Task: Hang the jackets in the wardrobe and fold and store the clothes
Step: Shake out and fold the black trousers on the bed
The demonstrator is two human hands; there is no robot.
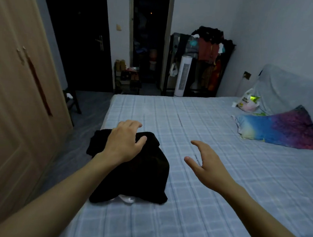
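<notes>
The bed [192, 197] gives wide bare sheet from twelve to three o'clock. The wardrobe [12, 87] stands shut at nine. The black clothes pile [143, 174] sits near the bed's left edge — likely the folding step; next, spread one. The left hand [125, 144] rests on it, fingers loose; the right hand [204, 164] hovers released — holding nothing.
</notes>
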